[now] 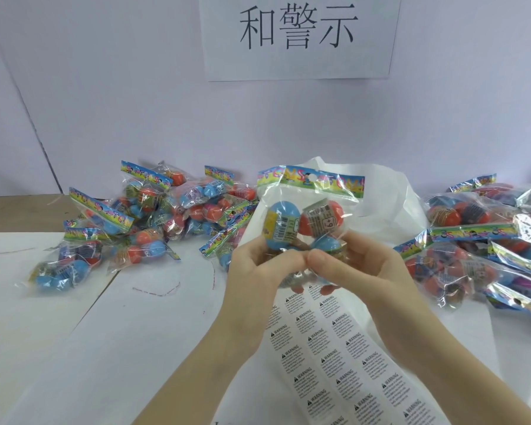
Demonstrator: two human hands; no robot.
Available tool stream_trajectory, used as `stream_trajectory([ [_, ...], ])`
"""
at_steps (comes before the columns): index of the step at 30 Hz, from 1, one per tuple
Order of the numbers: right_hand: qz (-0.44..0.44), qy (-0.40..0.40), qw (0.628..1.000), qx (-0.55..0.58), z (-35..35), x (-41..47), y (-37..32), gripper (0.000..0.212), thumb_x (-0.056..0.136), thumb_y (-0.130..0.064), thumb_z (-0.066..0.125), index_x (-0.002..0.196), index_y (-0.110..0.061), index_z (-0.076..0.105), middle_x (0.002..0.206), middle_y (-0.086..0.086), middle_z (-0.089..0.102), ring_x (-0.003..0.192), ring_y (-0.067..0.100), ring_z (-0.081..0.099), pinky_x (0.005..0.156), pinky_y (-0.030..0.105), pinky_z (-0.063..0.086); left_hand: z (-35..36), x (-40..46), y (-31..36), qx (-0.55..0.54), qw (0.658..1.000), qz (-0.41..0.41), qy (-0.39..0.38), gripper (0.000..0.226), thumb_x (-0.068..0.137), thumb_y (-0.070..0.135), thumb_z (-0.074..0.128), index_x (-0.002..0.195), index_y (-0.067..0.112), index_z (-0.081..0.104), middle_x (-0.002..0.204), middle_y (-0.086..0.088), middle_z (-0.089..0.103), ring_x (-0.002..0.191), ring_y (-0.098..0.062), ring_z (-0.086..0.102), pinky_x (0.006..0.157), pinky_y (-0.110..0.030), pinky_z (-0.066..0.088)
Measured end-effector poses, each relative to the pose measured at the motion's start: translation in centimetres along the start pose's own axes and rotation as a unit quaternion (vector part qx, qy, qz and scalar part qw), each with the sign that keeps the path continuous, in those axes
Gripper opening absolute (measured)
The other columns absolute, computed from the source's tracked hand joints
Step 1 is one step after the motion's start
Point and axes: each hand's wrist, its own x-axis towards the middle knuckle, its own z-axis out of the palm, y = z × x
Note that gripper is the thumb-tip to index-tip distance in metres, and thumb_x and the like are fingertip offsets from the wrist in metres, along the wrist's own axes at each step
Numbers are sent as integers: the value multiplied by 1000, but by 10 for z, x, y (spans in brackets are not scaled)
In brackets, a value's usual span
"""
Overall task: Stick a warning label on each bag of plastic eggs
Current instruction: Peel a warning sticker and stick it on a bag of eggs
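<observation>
Held upright at frame centre, above the tabletop (74, 332): one clear bag of plastic eggs (307, 216), pinched at its lower edge between left hand (258, 271) and right hand (353, 268), fingers of both curled onto the plastic. Blue egg (278, 225) at left inside, orange egg (322, 220) at right, each wrapped in a printed band; colourful header card (311, 182) with a hang hole across the top. No warning label plainly visible on this bag — fingers covered the lower part, so could not tell whether one was being pressed on there.

Directly beneath the hands, running to the lower right of the frame: a sheet of warning labels (334, 357), rows mostly full. Left of centre, a pile of bags (141, 222); at the right edge, another heap of bags (485, 240). Impossible to tell which heap was labelled and which was waiting. Judging by the nearly full sheet, likely early in the job, many bags left.

On the wall at top centre, a paper sign (299, 35) with Chinese characters.
</observation>
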Motion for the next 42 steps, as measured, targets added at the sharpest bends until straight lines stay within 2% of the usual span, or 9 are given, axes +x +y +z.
stream_trajectory([
  [7, 82, 13, 995, 55, -9, 5, -5, 11, 57, -14, 66, 67, -9, 64, 62, 7, 62, 52, 14, 55, 45, 21, 44, -13, 4, -7, 137, 986, 73, -60, 32, 58, 46, 73, 87, 32, 69, 79, 2, 70, 72, -21, 65, 62, -25, 51],
  [13, 173, 14, 985, 1, -8, 6, -6, 9, 55, -3, 67, 58, -4, 58, 55, 11, 54, 40, 18, 48, 37, 23, 38, -28, 8, -24, 288, 938, 184, -59, 62, 70, 81, 45, 110, 34, 50, 87, 14, 58, 64, -1, 47, 61, -11, 33],
  [17, -8, 206, 969, 138, -16, 8, -6, 6, 69, -12, 72, 73, -11, 68, 65, 0, 62, 53, 11, 59, 50, 21, 48, -38, 13, -29, 310, 913, 248, 95, 50, 83, 76, 23, 104, 38, 48, 90, 19, 60, 66, -3, 52, 62, -20, 42],
  [20, -121, 235, 948, 175, -21, 10, -5, 99, 59, -40, 85, 140, -19, 33, 121, -11, 53, 106, 1, 60, 77, 14, 50, -46, 20, -30, 340, 865, 273, 247, 27, 90, 46, 38, 92, 28, 58, 83, 20, 58, 74, 0, 52, 73, -24, 39],
  [23, -17, 151, 987, 57, -11, 8, 3, 137, 39, -56, 86, 149, -35, 8, 140, -27, 36, 114, -13, 48, 84, 11, 44, -70, 31, -35, 483, 785, 191, 337, 30, 87, 32, 57, 102, 7, 64, 107, -3, 60, 103, -20, 53, 89, -35, 30],
  [26, 21, 100, 988, -114, -3, 3, 17, 112, 50, -59, 71, 145, -48, 13, 126, -40, 36, 124, -5, 38, 100, 23, 32, -104, 34, -45, 596, 730, -4, 334, 58, 85, 36, 63, 135, 12, 46, 151, -12, 28, 139, -24, 23, 106, -42, 14],
  [30, -43, 90, 959, -267, 1, 1, 19, 73, 71, -48, 64, 131, -57, 23, 147, -28, 28, 131, -7, 32, 109, 30, 31, -132, 29, -53, 608, 735, -177, 244, 81, 85, 60, 52, 149, 30, 13, 160, -3, 0, 146, -22, -3, 113, -49, 9],
  [35, -65, 87, 944, -312, 0, 1, 22, 62, 76, -42, 63, 128, -52, 32, 145, -29, 30, 106, -28, 37, 96, 21, 35, -128, 28, -50, 599, 726, -121, 316, 65, 86, 39, 63, 139, 12, 38, 139, -13, 39, 129, -33, 33, 99, -47, 31],
  [42, -91, 60, 915, -388, -1, 1, 27, 58, 80, -40, 61, 135, -37, 42, 134, -37, 26, 126, 5, 43, 103, 32, 38, -133, 25, -48, 617, 693, -123, 353, 50, 84, 30, 67, 120, -2, 54, 135, -24, 36, 126, -35, 30, 96, -44, 25],
])
